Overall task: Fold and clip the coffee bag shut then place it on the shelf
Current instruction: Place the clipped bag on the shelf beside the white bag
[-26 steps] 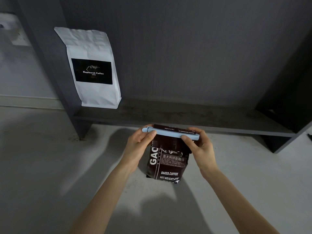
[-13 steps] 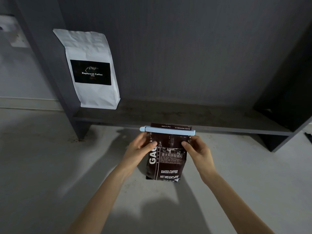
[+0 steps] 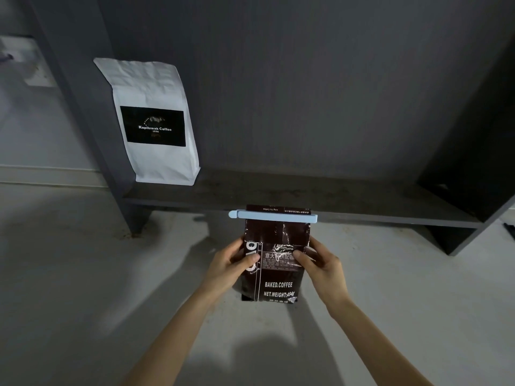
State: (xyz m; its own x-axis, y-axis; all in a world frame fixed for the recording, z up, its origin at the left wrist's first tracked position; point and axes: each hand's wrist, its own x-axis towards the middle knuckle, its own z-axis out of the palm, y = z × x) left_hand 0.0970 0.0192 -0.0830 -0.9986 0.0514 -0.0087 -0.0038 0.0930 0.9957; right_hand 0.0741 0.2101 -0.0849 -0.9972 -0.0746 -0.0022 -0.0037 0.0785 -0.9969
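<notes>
— While both forearms reach forward from the bottom of the view, what are the hands doing?

— The left hand [image 3: 232, 261] and the right hand [image 3: 320, 264] grip the dark coffee bag [image 3: 274, 257] by its two sides, thumbs pressed on the front, fingers curled behind. Each hand is closed on the bag at about mid-height.

— How does the bag look?

— It stands upright, glossy dark brown with white print reading "BAKED.COFFEE" and "NET.WEIGHT". A pale blue clip [image 3: 273, 215] lies straight across just below its top, wider than the bag, with a strip of the top showing above it. The foil under the clip is creased.

— Where is it?

— Held in front of the low dark shelf [image 3: 362, 199], over the pale floor [image 3: 83, 274]; its top overlaps the shelf's front edge in the view. I cannot tell whether its bottom touches the floor.

— And the surroundings?

— A white coffee bag [image 3: 156, 121] with a black label stands at the shelf's left end, leaning against the dark upright panel. The shelf's back wall is dark grey; shadows of the arms fall on the floor.
</notes>
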